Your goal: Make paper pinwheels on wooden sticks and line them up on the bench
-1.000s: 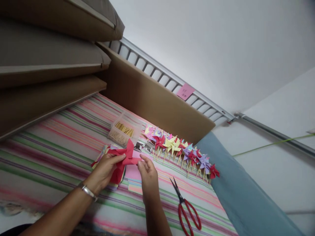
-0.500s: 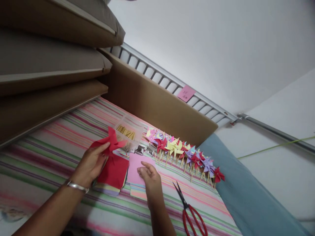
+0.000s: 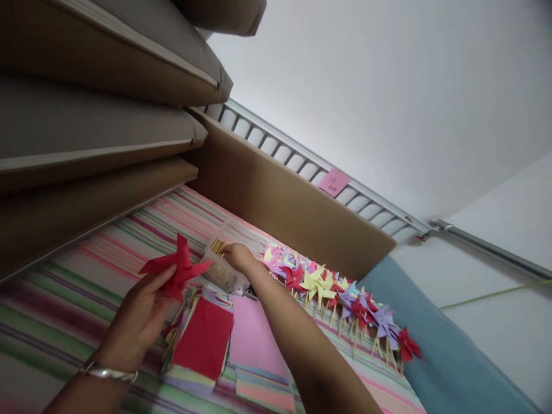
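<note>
My left hand [image 3: 140, 313] grips a red paper pinwheel [image 3: 183, 265] between thumb and fingers, raised above the striped cloth. Its folded blades point outward, and no stick shows on it. Over a clear plastic box [image 3: 221, 264] is my right hand [image 3: 238, 256], its fingers bent down together at the short gold-coloured sticks [image 3: 217, 246] in the far compartment. Whether a stick is between those fingertips is hidden. Below the hands lie a stack of paper squares topped with red [image 3: 204, 336] and another topped with pink [image 3: 254, 330].
Finished pinwheels [image 3: 319, 283] on sticks stand in a row to the right. Behind them rises a brown board [image 3: 284, 190] against a metal rail with a pink note [image 3: 335, 181]. Stacked grey cushions [image 3: 95, 126] fill the left. Blue fabric [image 3: 414, 299] lies at the right.
My right hand has left the pink paper stack and reached forward to the gold sticks in the box. My left hand still holds the red pinwheel. The view has shifted, and the scissors are out of sight.
</note>
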Demonstrator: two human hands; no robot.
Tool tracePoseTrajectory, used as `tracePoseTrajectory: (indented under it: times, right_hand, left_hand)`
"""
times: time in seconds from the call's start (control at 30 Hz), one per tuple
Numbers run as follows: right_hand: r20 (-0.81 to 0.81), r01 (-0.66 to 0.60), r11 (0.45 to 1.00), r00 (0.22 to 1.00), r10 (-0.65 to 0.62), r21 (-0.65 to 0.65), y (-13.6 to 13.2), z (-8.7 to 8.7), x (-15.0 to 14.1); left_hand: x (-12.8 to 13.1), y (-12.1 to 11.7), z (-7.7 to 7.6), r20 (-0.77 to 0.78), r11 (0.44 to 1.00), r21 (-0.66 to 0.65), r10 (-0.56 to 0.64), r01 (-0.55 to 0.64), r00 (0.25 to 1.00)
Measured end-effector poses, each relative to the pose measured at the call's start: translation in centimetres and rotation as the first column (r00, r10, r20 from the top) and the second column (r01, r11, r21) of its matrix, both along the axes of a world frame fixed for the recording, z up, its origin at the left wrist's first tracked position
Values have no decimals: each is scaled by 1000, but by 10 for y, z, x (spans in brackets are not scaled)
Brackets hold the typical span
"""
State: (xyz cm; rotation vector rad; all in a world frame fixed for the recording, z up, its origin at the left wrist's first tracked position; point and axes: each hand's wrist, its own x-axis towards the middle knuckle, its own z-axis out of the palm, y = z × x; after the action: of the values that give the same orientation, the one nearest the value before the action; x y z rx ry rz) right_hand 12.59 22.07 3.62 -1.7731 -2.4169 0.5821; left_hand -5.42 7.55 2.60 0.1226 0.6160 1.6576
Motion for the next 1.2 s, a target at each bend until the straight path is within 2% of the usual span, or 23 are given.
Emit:
tracePoseTrajectory:
  times: [0.17, 0.37, 0.47, 0.57, 0.67, 0.8, 0.87, 0.93, 1.03, 1.2]
  right_hand:
    - [174, -19, 992, 984, 41, -125, 28, -18, -23]
    - [226, -43, 991, 972, 71, -127, 33, -26, -24]
    - [179, -49, 997, 982, 61, -66, 32, -17, -18]
    - [76, -31, 998, 997, 27, 55, 25, 5, -10]
    - [-83, 24, 984, 996, -9, 179, 2, 31, 2]
    - [-334, 150, 961, 940, -66, 232, -53, 47, 17]
    - [-444, 210, 958, 890, -105, 195, -80, 48, 23]
    - [-530, 247, 960, 836, -144, 130, -104, 48, 27]
    - [-614, 250, 968, 768, -183, 25, -135, 53, 31]
    - [-716, 177, 974, 662, -224, -141, -172, 64, 33]
  left_hand:
    - [-1, 4, 0, 2, 1000, 9, -25, 25, 1000]
    - [1, 9, 0, 28, 998, 2, -65, 65, 997]
    - [1, 7, 0, 11, 996, 7, -93, 93, 996]
    - [3, 1, 1, -53, 988, 37, -149, 151, 987]
    - [9, -5, 0, -221, 972, 30, -223, 235, 950]
    - [22, -11, -5, -556, 904, 106, -292, 415, 778]
    - [29, -14, -7, -678, 855, 165, -264, 492, 686]
    - [34, -17, -7, -740, 826, 191, -234, 530, 631]
    - [39, -22, -5, -787, 801, 238, -173, 550, 592]
    - [42, -26, -3, -823, 734, 360, -41, 576, 567]
